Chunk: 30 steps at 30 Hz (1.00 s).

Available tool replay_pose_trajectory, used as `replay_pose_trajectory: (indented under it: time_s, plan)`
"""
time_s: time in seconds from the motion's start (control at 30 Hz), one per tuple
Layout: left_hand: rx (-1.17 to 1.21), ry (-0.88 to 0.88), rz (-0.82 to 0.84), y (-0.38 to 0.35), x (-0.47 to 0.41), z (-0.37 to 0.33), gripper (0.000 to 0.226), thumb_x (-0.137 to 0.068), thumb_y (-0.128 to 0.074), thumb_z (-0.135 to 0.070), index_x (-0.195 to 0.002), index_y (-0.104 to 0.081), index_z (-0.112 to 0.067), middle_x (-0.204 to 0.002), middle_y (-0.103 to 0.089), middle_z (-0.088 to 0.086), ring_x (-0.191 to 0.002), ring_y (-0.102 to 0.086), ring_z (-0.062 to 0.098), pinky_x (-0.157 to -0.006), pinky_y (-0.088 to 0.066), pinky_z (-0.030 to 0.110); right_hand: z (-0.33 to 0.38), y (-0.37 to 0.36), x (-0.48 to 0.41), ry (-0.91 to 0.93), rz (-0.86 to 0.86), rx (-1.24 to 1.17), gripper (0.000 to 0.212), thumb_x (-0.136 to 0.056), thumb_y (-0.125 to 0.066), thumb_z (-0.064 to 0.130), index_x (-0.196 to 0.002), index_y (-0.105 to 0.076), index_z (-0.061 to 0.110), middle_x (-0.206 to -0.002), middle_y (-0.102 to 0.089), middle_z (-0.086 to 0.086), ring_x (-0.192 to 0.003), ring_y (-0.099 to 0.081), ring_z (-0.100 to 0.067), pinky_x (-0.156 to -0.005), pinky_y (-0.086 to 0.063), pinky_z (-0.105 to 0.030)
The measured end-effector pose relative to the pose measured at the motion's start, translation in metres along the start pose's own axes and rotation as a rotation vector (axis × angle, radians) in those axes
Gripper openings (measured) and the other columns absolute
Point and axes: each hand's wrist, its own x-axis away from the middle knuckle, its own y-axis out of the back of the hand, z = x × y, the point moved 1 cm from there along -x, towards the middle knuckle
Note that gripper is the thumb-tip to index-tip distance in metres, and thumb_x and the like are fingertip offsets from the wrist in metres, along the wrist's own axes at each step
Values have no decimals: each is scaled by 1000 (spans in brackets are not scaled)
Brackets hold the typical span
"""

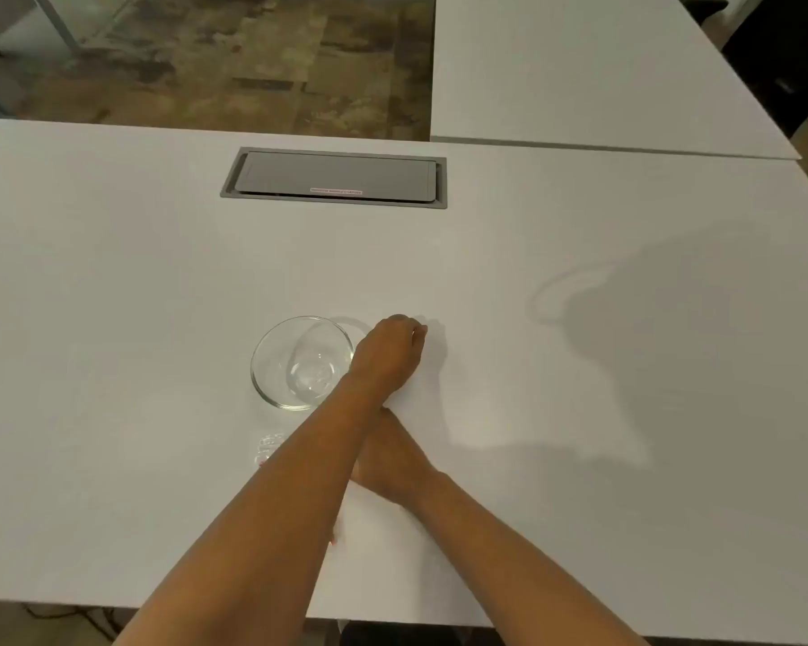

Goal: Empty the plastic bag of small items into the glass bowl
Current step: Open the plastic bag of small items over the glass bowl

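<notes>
An empty clear glass bowl (278, 366) stands on the white table (113, 319). My left hand (390, 349) lies just right of the bowl against its rim, fingers curled with nothing visible in them. The left forearm crosses over my right hand (383, 463), which is mostly hidden, so its fingers cannot be seen. A clear plastic bag (268, 447) with small pale items peeks out to the left of the left forearm, in front of the bowl. Most of the bag is covered.
A grey cable hatch (334, 177) is set into the table behind the bowl. A second white table (602, 76) adjoins at the back right. The table's near edge (89, 603) runs just below my elbows.
</notes>
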Motion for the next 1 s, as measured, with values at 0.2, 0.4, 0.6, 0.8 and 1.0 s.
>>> replay_pose_trajectory:
  time_s: [0.2, 0.4, 0.6, 0.8, 1.0]
  plan:
    - [37, -6, 8, 8, 1, 5, 39, -99, -37, -26, -105, -65, 2, -109, -66, 15, -100, -60, 32, -88, -50, 43, 10, -1, -4, -164, 70, -224, 37, -88, -55, 4, -60, -47, 27, -60, -50, 10, -55, -50, -2, -60, -41, -10]
    - [219, 104, 79, 24, -4, 2, 38, -97, -41, -27, -99, -71, -3, -104, -73, 12, -89, -66, 26, -82, -53, 36, 9, 33, -5, -201, 245, -418, 19, -89, -58, 13, -104, -63, 3, -96, -70, -14, -60, -59, 4, -61, -49, -9]
    - [334, 154, 409, 62, -2, -15, 41, -95, -46, -33, -96, -72, -1, -86, -70, 8, -70, -63, 16, -66, -51, 22, 15, 99, -13, -146, 356, -477, 6, -88, -62, 12, -94, -64, 11, -81, -68, -5, -71, -67, -16, -73, -59, -24]
    - [366, 74, 237, 100, 1, -24, 50, -95, -45, -38, -97, -69, 5, -99, -70, 23, -80, -62, 23, -71, -54, 27, 17, 172, -31, -184, 145, -266, 16, -91, -57, 14, -105, -64, 12, -92, -70, -8, -78, -66, -17, -72, -55, -19]
    - [546, 49, 128, 122, 5, -23, 39, -94, -49, -32, -110, -68, -1, -105, -72, 16, -90, -69, 24, -77, -55, 25, 19, 191, -58, -228, -80, -107, 17, -94, -52, 14, -107, -63, 14, -104, -70, -11, -92, -65, -22, -88, -53, -36]
